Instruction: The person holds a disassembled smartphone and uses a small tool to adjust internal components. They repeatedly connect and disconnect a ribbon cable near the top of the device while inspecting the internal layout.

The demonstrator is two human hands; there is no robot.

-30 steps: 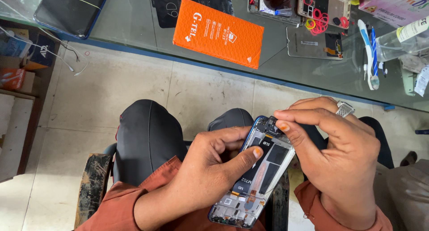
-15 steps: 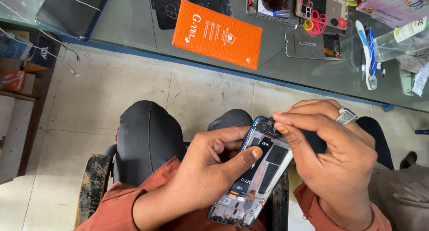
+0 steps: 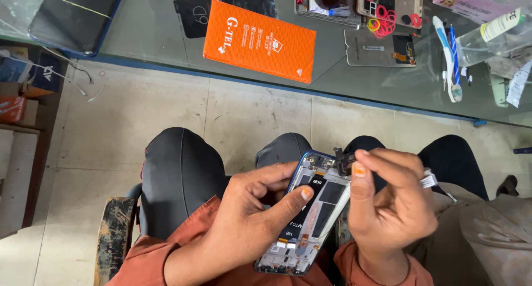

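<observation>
Opened phone (image 3: 313, 214), back cover off, held tilted over the lap, below the glass table (image 3: 166, 37). Left hand (image 3: 252, 219) closed around its left edge, thumb pressed on the black inner plate, apparently to steady it. Right hand (image 3: 388, 208) pinching a small dark part (image 3: 342, 161) at the upper right corner, fingertips closed. On the table: orange box (image 3: 259, 39), loose screens, red rings.

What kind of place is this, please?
Probably a phone repair shop: the left hand holds an opened phone, and loose phone parts and an orange box lie on the glass counter.
</observation>
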